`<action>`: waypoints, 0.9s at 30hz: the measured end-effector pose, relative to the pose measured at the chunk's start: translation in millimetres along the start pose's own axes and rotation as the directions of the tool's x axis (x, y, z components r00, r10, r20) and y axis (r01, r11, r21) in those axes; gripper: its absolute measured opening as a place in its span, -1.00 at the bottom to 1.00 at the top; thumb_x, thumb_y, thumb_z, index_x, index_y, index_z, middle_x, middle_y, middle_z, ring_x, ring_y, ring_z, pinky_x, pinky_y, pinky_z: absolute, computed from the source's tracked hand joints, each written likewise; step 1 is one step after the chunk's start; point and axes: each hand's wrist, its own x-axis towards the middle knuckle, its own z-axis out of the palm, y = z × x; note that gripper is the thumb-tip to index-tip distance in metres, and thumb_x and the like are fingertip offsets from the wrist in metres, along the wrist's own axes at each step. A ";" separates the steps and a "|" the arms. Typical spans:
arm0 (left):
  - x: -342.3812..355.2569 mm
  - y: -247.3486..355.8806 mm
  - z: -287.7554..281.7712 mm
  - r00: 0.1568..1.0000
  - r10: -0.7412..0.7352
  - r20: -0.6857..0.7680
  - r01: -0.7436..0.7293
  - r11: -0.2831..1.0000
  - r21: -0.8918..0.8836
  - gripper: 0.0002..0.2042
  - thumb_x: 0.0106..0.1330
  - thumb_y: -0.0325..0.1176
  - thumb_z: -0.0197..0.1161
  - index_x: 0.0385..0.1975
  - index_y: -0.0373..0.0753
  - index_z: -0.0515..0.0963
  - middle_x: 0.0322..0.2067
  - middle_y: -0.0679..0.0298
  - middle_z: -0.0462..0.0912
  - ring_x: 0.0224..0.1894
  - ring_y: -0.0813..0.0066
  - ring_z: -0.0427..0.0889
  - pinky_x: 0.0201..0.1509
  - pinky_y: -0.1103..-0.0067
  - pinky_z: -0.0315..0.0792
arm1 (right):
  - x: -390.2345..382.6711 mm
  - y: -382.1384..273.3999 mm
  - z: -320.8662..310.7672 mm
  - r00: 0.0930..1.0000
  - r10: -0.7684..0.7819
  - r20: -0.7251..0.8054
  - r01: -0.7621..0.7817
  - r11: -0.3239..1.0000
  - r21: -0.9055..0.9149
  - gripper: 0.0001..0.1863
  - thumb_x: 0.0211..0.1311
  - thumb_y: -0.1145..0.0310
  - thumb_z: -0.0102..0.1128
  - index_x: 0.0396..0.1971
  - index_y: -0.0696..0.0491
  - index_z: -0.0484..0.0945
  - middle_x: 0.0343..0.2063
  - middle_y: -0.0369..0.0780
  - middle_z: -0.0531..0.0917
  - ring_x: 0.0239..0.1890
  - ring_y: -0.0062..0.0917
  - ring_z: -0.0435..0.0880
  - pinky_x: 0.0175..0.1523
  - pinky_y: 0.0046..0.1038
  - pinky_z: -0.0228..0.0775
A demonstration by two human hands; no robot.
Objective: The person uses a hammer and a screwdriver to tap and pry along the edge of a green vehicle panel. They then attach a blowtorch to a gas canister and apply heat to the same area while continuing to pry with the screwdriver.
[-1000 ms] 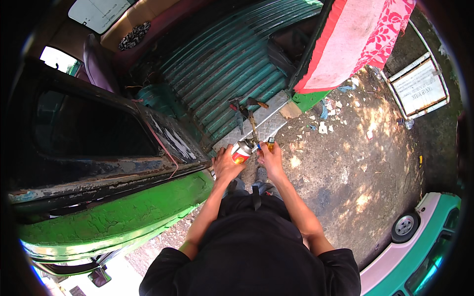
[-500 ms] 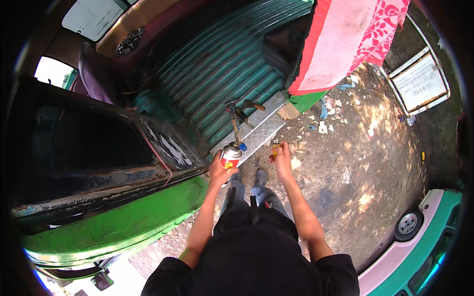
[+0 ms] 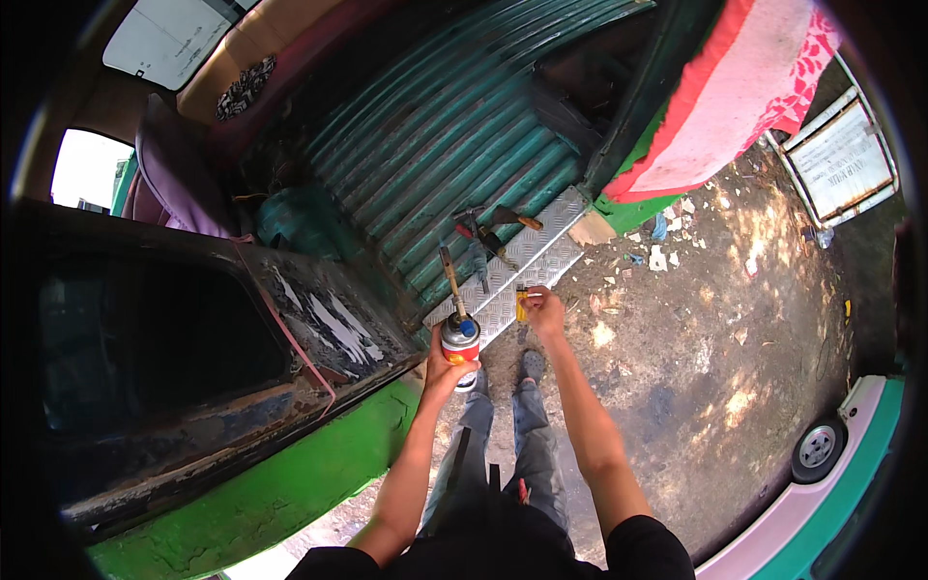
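Observation:
My left hand [image 3: 449, 369] is wrapped round a gas torch [image 3: 461, 340], a red and white canister with a blue knob and a long metal nozzle pointing up and away. To its right, my right hand [image 3: 543, 313] is closed, its fingertips pinching a small yellow object [image 3: 522, 304] whose kind I cannot make out. Both hands are above the tread-plate step [image 3: 503, 275] of the vehicle. Just beyond them, several hand tools [image 3: 483, 235] lie together at the edge of the ribbed green floor [image 3: 435, 164]; one has an orange-tipped handle.
At left stands a dark, rusted door panel [image 3: 329, 319] above a green body panel [image 3: 290, 464]. A pink and red cloth [image 3: 696, 126] hangs at right. Paper scraps [image 3: 658, 259] litter the dirt ground. Another vehicle's wheel [image 3: 819, 447] shows at lower right, a framed white sign [image 3: 841, 159] farther off.
The view has shifted. My right hand has moved nearer the torch and raised the yellow object over the step. The torch has turned, with its nozzle now tilted slightly left.

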 end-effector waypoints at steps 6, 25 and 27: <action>34.5 -42.9 -10.4 0.999 0.004 -0.050 -0.006 0.999 -0.053 -0.26 -0.15 -0.64 0.52 0.16 -0.19 0.41 -0.02 0.27 0.61 0.02 0.45 0.60 0.17 0.49 0.46 | 68.2 66.0 73.8 0.999 -0.024 -0.049 0.021 0.998 -0.055 -0.71 0.15 0.36 0.50 -0.16 0.13 0.67 -0.42 -0.10 0.80 -0.38 -0.41 0.79 -0.24 -0.37 0.60; 80.9 -83.1 -30.0 0.998 0.045 -0.049 -0.052 0.988 -0.143 -0.22 -0.19 -0.62 0.40 0.22 -0.24 0.40 -0.04 0.29 0.61 0.01 0.47 0.61 0.17 0.53 0.45 | 143.5 39.1 108.0 0.891 -0.451 -0.041 0.398 0.822 -0.408 -0.57 0.19 0.37 0.43 0.01 0.14 0.50 -0.11 0.06 0.64 -0.04 -0.03 0.65 0.02 -0.10 0.52; 81.2 -82.9 -31.1 0.997 0.056 -0.045 -0.062 0.991 -0.120 -0.21 -0.19 -0.62 0.45 0.21 -0.24 0.40 -0.04 0.28 0.61 0.02 0.45 0.61 0.17 0.52 0.45 | 158.8 33.5 112.7 0.901 -0.429 0.060 0.411 0.802 -0.433 -0.53 0.17 0.36 0.44 0.05 0.13 0.49 -0.02 0.08 0.60 0.03 0.02 0.60 0.10 -0.07 0.48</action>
